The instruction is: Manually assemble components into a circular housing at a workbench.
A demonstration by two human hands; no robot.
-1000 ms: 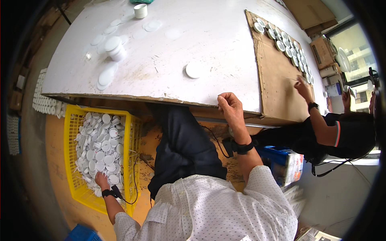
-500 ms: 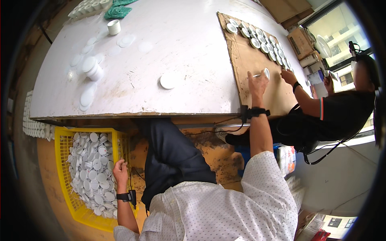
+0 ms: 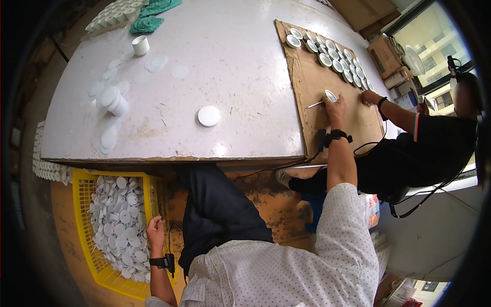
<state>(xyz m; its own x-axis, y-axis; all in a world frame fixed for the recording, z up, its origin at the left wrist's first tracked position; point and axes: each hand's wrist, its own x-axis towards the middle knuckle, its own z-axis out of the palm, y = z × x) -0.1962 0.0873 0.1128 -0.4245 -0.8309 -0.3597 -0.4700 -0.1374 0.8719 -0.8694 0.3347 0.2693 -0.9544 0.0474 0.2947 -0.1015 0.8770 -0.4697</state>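
Note:
My right hand is over the cardboard sheet, fingers closed on a small white round dish. A thin white stick sticks out to the left from the same fingers. Farther up the cardboard sit several white round dishes in rows. My left hand hangs beside the right rim of a yellow plastic basket, fingers curled, with nothing visible in them. White discs with thin stems fill the basket.
A co-worker's hand is on the cardboard close to my right hand. On the white table are a flat white disc, stacked discs, a white cup-shaped piece and a green cloth.
My right hand has shifted slightly right and nearer; the dish is tilted differently and the stick shows more clearly. The co-worker's hand moved slightly right. My left hand stays beside the basket.

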